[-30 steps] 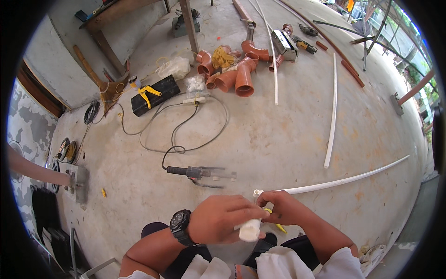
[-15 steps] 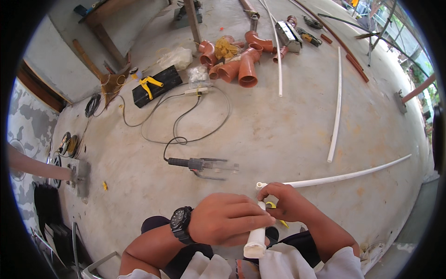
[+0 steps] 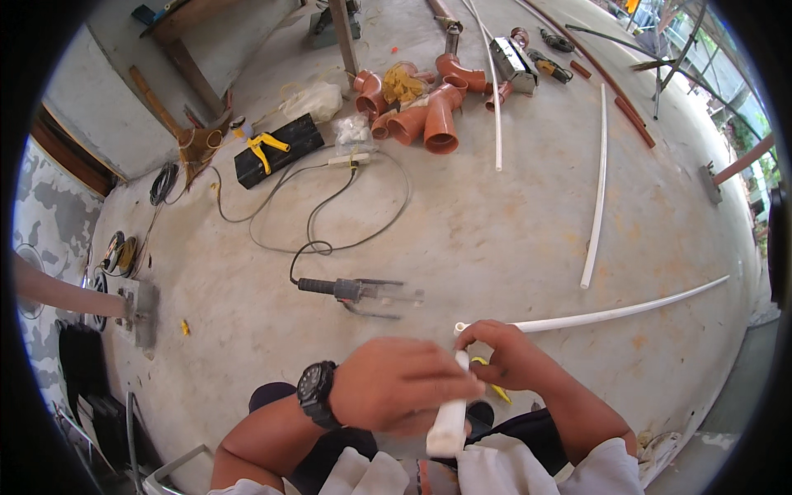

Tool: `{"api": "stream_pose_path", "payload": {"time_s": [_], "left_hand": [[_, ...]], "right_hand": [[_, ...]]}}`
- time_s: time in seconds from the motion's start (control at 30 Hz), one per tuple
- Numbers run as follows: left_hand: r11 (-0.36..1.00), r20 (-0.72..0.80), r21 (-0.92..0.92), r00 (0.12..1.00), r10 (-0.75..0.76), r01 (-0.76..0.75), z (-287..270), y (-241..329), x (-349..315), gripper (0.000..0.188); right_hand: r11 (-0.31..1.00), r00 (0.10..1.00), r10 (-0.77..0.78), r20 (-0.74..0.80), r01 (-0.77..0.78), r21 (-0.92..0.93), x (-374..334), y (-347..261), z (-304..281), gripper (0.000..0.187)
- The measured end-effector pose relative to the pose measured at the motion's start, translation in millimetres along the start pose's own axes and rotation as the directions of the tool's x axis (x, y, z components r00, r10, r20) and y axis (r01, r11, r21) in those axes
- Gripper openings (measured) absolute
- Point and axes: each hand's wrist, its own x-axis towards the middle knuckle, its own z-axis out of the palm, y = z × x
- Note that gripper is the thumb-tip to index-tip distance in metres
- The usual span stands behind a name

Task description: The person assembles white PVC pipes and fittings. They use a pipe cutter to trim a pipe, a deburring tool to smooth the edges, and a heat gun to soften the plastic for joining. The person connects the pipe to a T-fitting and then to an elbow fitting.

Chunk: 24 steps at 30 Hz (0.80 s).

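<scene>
A short white plastic pipe piece (image 3: pixel 446 437) with a wider, squared lower end hangs between my hands, close to my lap. My left hand (image 3: pixel 396 386), with a black watch on the wrist, is wrapped over its middle; those fingers are smeared by motion. At the upper end, my right hand (image 3: pixel 505 351) pinches the piece between thumb and fingers. Just beyond the right hand, the open end of a long white pipe (image 3: pixel 577 318) lies on the floor. A yellow-handled tool (image 3: pixel 502 394) is partly hidden beside the right hand.
A black-handled heating iron (image 3: pixel 346 290) with a cable lies ahead on concrete. Farther off are a yellow caulking gun (image 3: pixel 266 153) on a black box, orange-brown pipe fittings (image 3: pixel 440 132), and another white pipe (image 3: pixel 596 190). A metal post (image 3: pixel 70 299) stands at the left.
My left hand has shifted slightly up and left, and the lower end of the white piece has swung a little left. My right hand keeps its pinch, nearly still.
</scene>
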Motion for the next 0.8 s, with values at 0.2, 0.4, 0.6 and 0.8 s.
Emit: {"api": "stream_pose_path", "payload": {"time_s": [0.2, 0.4, 0.6, 0.8], "left_hand": [[0.862, -0.133, -0.215, 0.86, -0.492, 0.46, 7.4, -25.0, -0.6, 0.032], [0.628, 0.032, -0.415, 0.701, -0.713, 0.658, 13.3, -32.2, 1.1, 0.027], [0.616, 0.076, -0.487, 0.732, -0.677, 0.62, 18.7, -35.8, -0.3, 0.026], [0.622, 0.077, -0.57, 0.789, -0.609, 0.536, 22.2, -43.8, -0.3, 0.027]], "right_hand": [[0.958, 0.953, 0.285, 0.101, -0.288, 0.019, 5.0, 9.5, 4.7, 0.032], [0.885, 0.862, 0.461, 0.21, -0.464, -0.038, 8.7, 20.6, 10.4, 0.035], [0.905, 0.909, 0.416, 0.016, -0.412, -0.101, 6.0, 44.4, 16.8, 0.036], [0.946, 0.967, 0.196, -0.163, -0.23, -0.227, 4.2, 55.2, 16.2, 0.04]]}}
